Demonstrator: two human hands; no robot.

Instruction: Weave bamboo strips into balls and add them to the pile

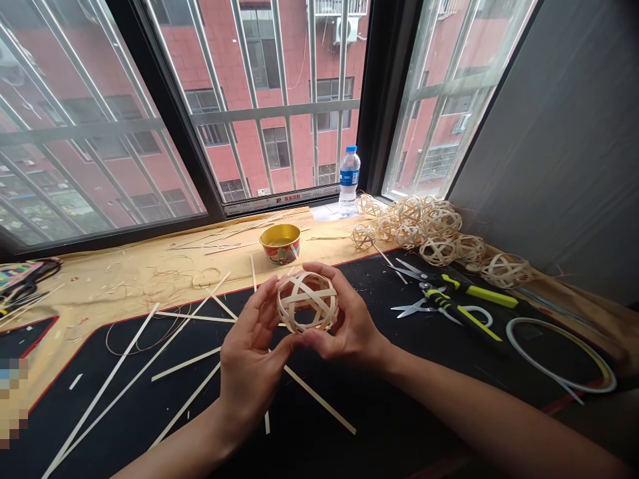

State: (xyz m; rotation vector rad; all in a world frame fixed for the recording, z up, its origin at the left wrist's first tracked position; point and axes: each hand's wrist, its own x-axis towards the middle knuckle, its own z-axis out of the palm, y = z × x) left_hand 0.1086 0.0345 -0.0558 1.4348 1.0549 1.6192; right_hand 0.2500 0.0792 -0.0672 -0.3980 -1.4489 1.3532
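Woven ball (308, 297) fills both hands (254, 336) (352, 326) (open mat (377, 299) beside, edge (369, 257) beyond).

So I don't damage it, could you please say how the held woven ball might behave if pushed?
The woven ball is probably light, being mostly open latticework. Its round shape suggests it may roll; its wide gaps, some give.
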